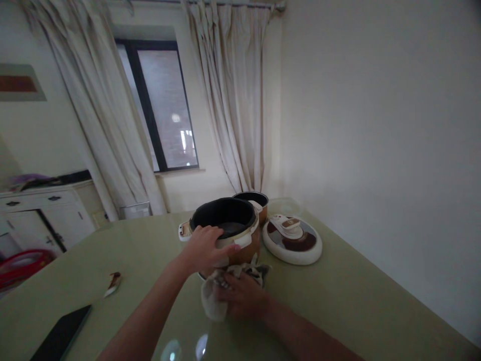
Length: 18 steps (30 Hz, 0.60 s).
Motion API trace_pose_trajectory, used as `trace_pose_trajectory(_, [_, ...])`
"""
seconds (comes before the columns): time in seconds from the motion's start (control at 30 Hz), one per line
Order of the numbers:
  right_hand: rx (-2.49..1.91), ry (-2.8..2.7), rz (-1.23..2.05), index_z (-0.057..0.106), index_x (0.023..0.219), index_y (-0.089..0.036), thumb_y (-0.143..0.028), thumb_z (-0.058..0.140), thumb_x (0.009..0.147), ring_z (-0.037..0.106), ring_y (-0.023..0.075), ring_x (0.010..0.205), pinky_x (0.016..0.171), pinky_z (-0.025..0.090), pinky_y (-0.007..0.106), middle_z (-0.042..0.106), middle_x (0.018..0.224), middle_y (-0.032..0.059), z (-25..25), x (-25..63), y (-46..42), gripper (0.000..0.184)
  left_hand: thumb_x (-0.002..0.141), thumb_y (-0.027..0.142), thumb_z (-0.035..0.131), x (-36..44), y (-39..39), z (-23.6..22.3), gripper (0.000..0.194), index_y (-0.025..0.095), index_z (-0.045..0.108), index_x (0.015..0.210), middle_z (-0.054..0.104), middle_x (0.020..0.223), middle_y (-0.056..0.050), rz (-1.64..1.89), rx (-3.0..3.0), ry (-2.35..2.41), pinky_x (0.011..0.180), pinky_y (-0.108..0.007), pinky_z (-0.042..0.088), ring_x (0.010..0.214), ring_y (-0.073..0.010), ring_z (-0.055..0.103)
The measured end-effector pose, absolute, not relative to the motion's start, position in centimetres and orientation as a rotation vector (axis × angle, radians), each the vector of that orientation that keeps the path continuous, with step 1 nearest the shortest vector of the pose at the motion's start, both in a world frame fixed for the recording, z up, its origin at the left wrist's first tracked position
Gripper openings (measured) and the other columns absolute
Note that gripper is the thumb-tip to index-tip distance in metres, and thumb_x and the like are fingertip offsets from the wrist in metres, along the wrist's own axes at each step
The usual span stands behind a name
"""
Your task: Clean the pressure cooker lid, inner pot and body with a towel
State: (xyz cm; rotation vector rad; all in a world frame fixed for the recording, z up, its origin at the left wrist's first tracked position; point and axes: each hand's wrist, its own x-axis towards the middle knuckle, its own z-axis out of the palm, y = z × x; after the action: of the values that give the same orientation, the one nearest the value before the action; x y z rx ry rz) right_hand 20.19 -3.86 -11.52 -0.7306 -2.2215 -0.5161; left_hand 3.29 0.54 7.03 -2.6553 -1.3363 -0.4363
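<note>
An open brown and white cooker (246, 250) with a black inner pot stands on the green table (338, 296). My left hand (205, 248) rests on its near rim, fingers curled over the edge. My right hand (242, 296) presses a crumpled pale cloth (212, 303) against the foot of the cooker, fingers closed on it. The cooker's round lid (292, 239) lies flat to the right. A second, smaller dark pot (252, 199) stands just behind the cooker.
A black phone or tablet (62, 333) lies at the near left, with a small wrapper (113, 283) beyond it. A wall runs along the table's right side. Curtains and a window are behind; a white cabinet (45, 215) stands at left.
</note>
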Motion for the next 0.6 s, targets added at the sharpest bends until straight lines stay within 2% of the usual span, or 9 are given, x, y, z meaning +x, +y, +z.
trace_pose_trajectory(0.1, [-0.872, -1.977, -0.476, 0.073, 0.125, -0.033, -0.042, 0.068, 0.092, 0.072, 0.0275, 0.105, 0.090, 0.057, 0.040, 0.079, 0.117, 0.0047, -10.3, 25.5, -3.3, 0.035, 0.101, 0.074, 0.046, 3.5, 0.4, 6.8, 0.060, 0.020, 0.073, 0.099, 0.078, 0.101, -0.010, -0.490, -2.644, -1.325, 0.090, -0.043, 0.044, 0.103, -0.0309, 0.071])
trace_pose_trajectory(0.2, [-1.134, -1.628, -0.328, 0.073, 0.119, -0.025, -0.043, 0.063, 0.095, 0.067, 0.0326, 0.111, 0.097, 0.055, 0.050, 0.073, 0.117, 0.0126, -6.9, 27.9, -2.1, 0.032, 0.108, 0.062, 0.039, 4.0, 0.1, 7.2, 0.053, 0.023, 0.071, 0.092, 0.077, 0.095, -0.008, -0.499, -2.652, -1.333, 0.085, -0.042, 0.042, 0.099, -0.0278, 0.071])
trace_pose_trajectory(0.33, [-1.203, -1.384, -0.140, 0.066, 0.117, -0.023, -0.041, 0.055, 0.102, 0.065, 0.0293, 0.108, 0.098, 0.054, 0.049, 0.070, 0.111, 0.0106, -3.6, 26.3, -1.3, 0.026, 0.111, 0.052, 0.033, 4.4, -0.3, 7.8, 0.051, 0.023, 0.071, 0.093, 0.077, 0.093, -0.007, -0.486, -2.689, -1.304, 0.084, -0.043, 0.042, 0.098, -0.0272, 0.071])
trace_pose_trajectory(0.47, [-1.157, -1.424, -0.312, 0.066, 0.121, -0.021, -0.038, 0.059, 0.098, 0.063, 0.0353, 0.117, 0.102, 0.053, 0.057, 0.068, 0.120, 0.0167, -7.2, 24.1, -2.4, 0.029, 0.111, 0.052, 0.031, 4.0, -0.4, 7.9, 0.054, 0.023, 0.073, 0.097, 0.077, 0.095, -0.008, -0.541, -2.722, -1.280, 0.086, -0.044, 0.045, 0.099, -0.0281, 0.071])
trace_pose_trajectory(0.53, [-1.112, -1.545, -0.448, 0.069, 0.123, -0.023, -0.037, 0.063, 0.095, 0.063, 0.0390, 0.120, 0.101, 0.052, 0.061, 0.067, 0.127, 0.0188, -10.1, 23.6, -3.3, 0.032, 0.111, 0.053, 0.032, 3.3, -0.1, 7.9, 0.051, 0.024, 0.074, 0.113, 0.078, 0.109, -0.009, -0.668, -2.812, -1.238, 0.091, -0.042, 0.047, 0.107, -0.0268, 0.071])
trace_pose_trajectory(0.6, [-1.050, -1.705, -0.561, 0.071, 0.128, -0.025, -0.034, 0.067, 0.092, 0.064, 0.0413, 0.123, 0.101, 0.053, 0.059, 0.069, 0.133, 0.0174, -12.4, 23.0, -4.0, 0.038, 0.111, 0.054, 0.033, 2.5, 0.4, 8.0, 0.051, 0.024, 0.068, 0.133, 0.075, 0.127, -0.009, -0.818, -2.879, -1.192, 0.099, -0.040, 0.048, 0.118, -0.0250, 0.069])
